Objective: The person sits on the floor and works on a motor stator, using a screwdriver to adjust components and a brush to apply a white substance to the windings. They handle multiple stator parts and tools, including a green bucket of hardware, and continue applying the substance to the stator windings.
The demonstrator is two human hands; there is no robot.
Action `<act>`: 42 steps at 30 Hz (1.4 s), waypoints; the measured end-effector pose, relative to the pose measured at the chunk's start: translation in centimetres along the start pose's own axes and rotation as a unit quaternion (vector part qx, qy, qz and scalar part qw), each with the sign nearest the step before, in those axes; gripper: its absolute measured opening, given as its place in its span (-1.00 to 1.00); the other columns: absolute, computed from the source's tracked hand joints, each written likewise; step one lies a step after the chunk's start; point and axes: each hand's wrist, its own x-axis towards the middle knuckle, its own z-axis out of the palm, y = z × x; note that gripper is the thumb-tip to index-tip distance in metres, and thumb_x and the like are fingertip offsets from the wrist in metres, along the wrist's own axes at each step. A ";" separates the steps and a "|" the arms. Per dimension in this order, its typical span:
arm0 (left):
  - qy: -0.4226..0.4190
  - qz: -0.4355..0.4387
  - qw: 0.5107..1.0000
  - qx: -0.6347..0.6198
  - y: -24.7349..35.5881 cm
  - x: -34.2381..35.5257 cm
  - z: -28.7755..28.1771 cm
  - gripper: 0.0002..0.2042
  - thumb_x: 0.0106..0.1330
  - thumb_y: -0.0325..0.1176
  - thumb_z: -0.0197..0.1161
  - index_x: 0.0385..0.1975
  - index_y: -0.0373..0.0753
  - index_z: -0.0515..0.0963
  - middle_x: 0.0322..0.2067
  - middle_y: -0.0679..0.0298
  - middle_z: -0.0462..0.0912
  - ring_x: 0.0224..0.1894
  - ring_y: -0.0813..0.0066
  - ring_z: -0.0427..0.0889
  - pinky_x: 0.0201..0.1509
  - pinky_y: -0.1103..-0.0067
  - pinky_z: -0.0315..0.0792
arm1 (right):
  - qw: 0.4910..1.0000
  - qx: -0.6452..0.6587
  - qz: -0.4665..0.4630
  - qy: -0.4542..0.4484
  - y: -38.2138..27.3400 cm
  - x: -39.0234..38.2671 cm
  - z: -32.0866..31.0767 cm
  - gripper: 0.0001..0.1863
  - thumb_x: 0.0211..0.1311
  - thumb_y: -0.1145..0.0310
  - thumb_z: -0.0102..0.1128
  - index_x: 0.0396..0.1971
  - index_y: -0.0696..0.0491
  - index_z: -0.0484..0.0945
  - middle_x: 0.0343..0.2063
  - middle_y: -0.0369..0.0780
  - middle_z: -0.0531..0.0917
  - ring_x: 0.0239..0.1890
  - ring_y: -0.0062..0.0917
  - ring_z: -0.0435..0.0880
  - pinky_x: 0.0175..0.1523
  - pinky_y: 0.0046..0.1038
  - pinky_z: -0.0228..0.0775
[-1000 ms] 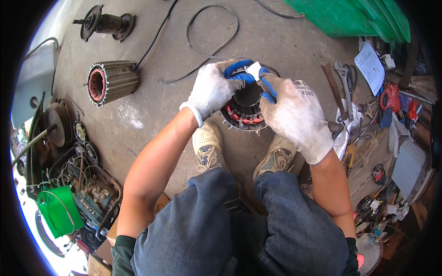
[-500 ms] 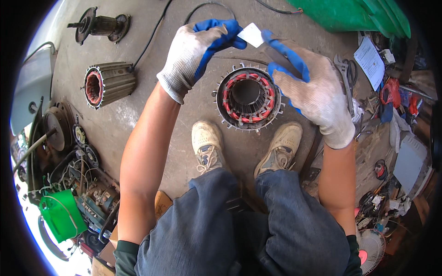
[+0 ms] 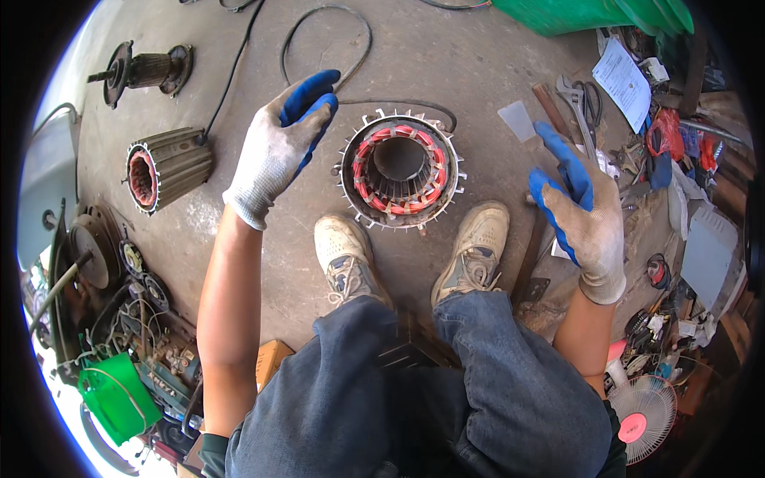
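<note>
On the concrete floor point(image 3: 454, 68), just beyond the shoes point(image 3: 488, 231), a red-wound stator point(image 3: 398, 191) stood, bore upward. To its left, the left hand point(image 3: 283, 143) was released, fingers loosely bent; the right hand point(image 3: 588, 203), grip spread and released, was beside a pale sheet point(image 3: 517, 121).

Wide gap between hands point(image 3: 277, 147), stator point(image 3: 398, 193) as obstacle

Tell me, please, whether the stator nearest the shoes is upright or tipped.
Upright: the stator stands on the floor, its red windings facing up toward the camera.
</note>
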 end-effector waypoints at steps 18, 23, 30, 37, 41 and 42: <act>-0.048 0.028 0.998 0.028 -2.9 -0.4 3.8 -0.46 0.48 -0.08 0.32 0.33 -0.31 0.54 0.10 0.01 0.74 0.13 0.29 0.71 0.30 0.39 0.52 | 0.929 -0.331 -0.027 -0.166 0.3 -2.1 -0.6 -0.43 0.18 0.30 0.44 0.24 0.02 0.66 -0.11 -0.01 0.79 -0.13 -0.13 0.80 -0.01 -0.22 0.64; 0.114 0.355 0.877 0.304 -0.5 -4.2 5.1 -0.49 0.26 -0.38 0.45 0.26 -0.22 0.61 0.19 0.00 0.65 0.28 -0.06 0.60 0.41 0.22 0.42 | 0.907 -0.360 -0.151 -0.155 1.0 -0.3 -0.3 -0.50 0.15 0.30 0.46 0.13 0.06 0.73 -0.28 -0.05 0.80 -0.36 -0.35 0.78 -0.15 -0.32 0.60; -0.093 0.341 0.841 0.409 -0.2 -7.3 8.1 -0.03 -0.03 0.08 0.64 0.48 0.04 0.38 0.39 0.01 0.39 0.44 -0.12 0.35 0.54 -0.02 0.20 | 0.775 -0.549 -0.282 -0.132 -0.6 3.3 0.0 -0.73 0.13 0.22 0.49 -0.19 -0.01 0.84 -0.31 -0.12 0.81 -0.22 -0.22 0.81 0.00 -0.25 0.63; -0.070 0.322 0.825 0.459 -1.4 -6.8 8.9 -0.10 -0.02 0.00 0.65 0.44 0.35 0.41 0.43 -0.02 0.31 0.48 -0.19 0.30 0.54 -0.06 0.21 | 0.718 -0.600 -0.289 -0.203 -3.3 4.9 1.2 -0.72 0.10 0.19 0.48 -0.21 -0.02 0.84 -0.34 -0.15 0.80 -0.19 -0.28 0.82 0.03 -0.23 0.61; -0.060 0.338 0.820 0.458 -1.8 -6.6 9.0 -0.17 -0.02 -0.06 0.63 0.38 0.42 0.48 0.43 -0.01 0.33 0.44 -0.20 0.34 0.52 -0.06 0.23 | 0.713 -0.599 -0.277 -0.235 -3.6 5.2 1.4 -0.69 0.07 0.19 0.50 -0.19 -0.03 0.84 -0.32 -0.17 0.80 -0.16 -0.29 0.81 0.06 -0.24 0.59; -0.058 0.343 0.820 0.454 -1.9 -6.5 9.1 -0.19 -0.04 -0.08 0.63 0.36 0.44 0.51 0.42 -0.01 0.34 0.42 -0.21 0.35 0.51 -0.06 0.22 | 0.710 -0.603 -0.273 -0.243 -3.6 5.3 1.3 -0.68 0.07 0.18 0.50 -0.18 -0.03 0.84 -0.32 -0.16 0.80 -0.15 -0.29 0.81 0.05 -0.24 0.59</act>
